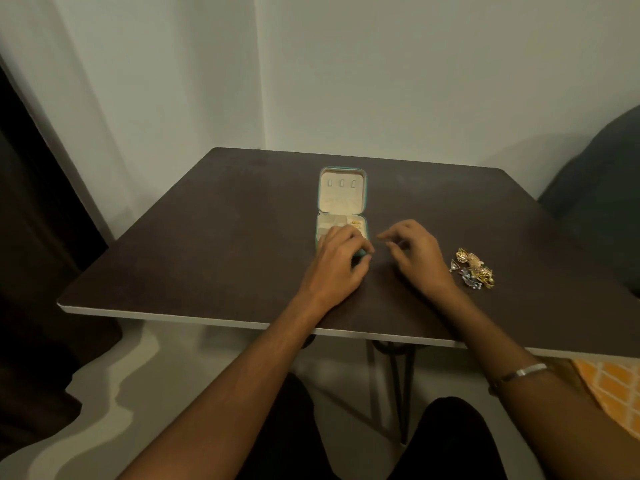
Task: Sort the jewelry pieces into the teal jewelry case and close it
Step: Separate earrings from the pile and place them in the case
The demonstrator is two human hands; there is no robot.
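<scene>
The teal jewelry case (pixel 341 199) lies open on the dark table (pixel 207 237), its cream lid flat toward the wall. A small gold piece (pixel 356 222) sits in its right compartment. My left hand (pixel 341 261) rests on the case's near right corner, fingers curled over the edge. My right hand (pixel 414 252) hovers just right of the case with fingers bent and apart; whether it pinches something tiny is too small to tell. A heap of gold and silver jewelry pieces (pixel 474 268) lies on the table to the right of my right hand.
The table's near edge (pixel 242 322) is white, with black hairpin legs (pixel 401 386) underneath. A dark chair back (pixel 602 174) stands at the right. A wall runs close behind the table. A dark curtain (pixel 31 237) hangs at the left.
</scene>
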